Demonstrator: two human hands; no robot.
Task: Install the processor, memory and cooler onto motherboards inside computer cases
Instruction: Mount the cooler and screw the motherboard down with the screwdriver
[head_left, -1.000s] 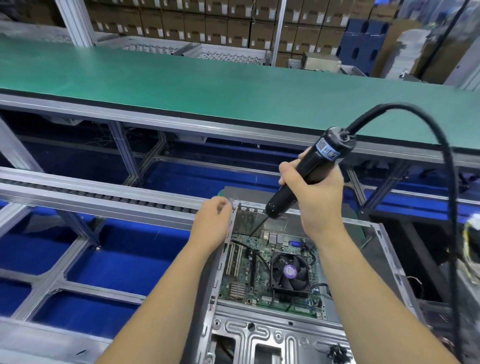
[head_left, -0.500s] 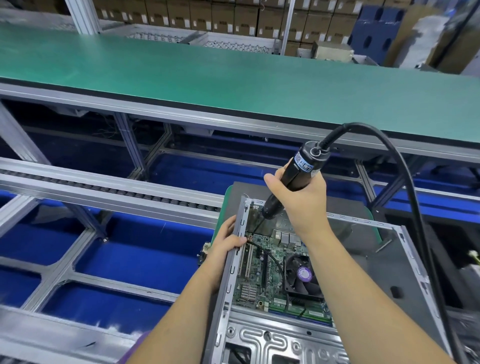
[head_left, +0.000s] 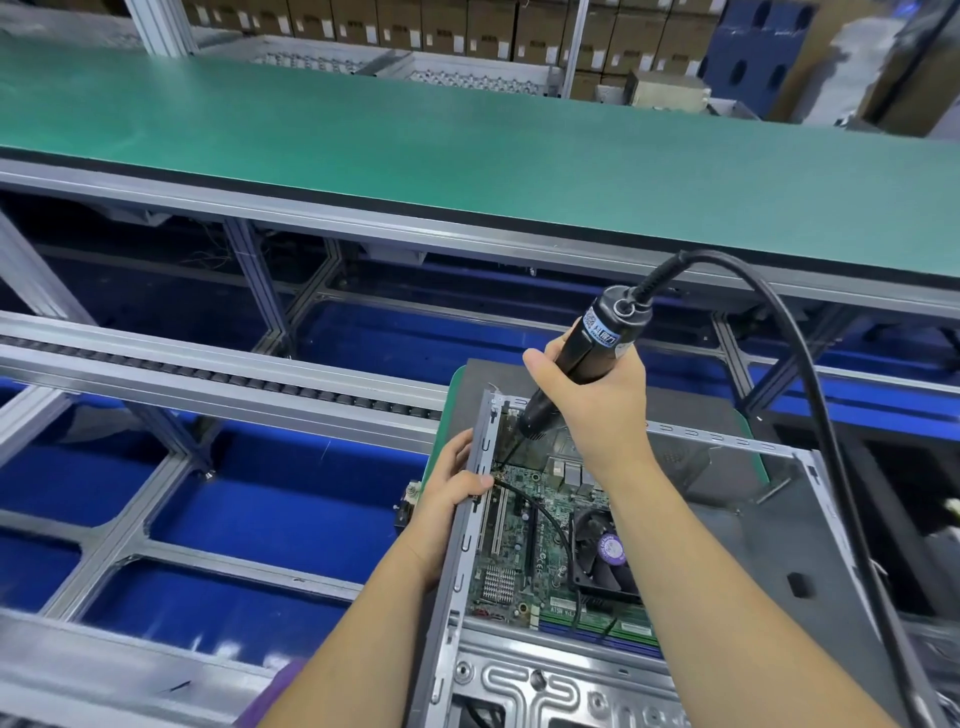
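An open grey computer case (head_left: 810, 519) lies on its side in front of me, with a green motherboard (head_left: 524, 540) inside. A black cooler fan (head_left: 602, 556) with a purple centre label sits on the board, and memory sticks (head_left: 618, 626) lie along its near edge. My right hand (head_left: 597, 405) grips a black electric screwdriver (head_left: 587, 353), its bit pointing down at the board's far left corner. My left hand (head_left: 452, 488) holds the case's left wall (head_left: 470, 519), thumb over the rim.
A long green-topped bench (head_left: 467, 140) runs across the back, with stacked cardboard boxes (head_left: 441, 26) behind it. An aluminium roller rail (head_left: 208, 374) crosses on the left over a blue floor. The screwdriver's thick black cable (head_left: 831, 415) arcs down on the right.
My left hand slid from the case's far corner down its left wall. The screwdriver came lower and more upright, its bit nearer the board's corner. The view moved closer.
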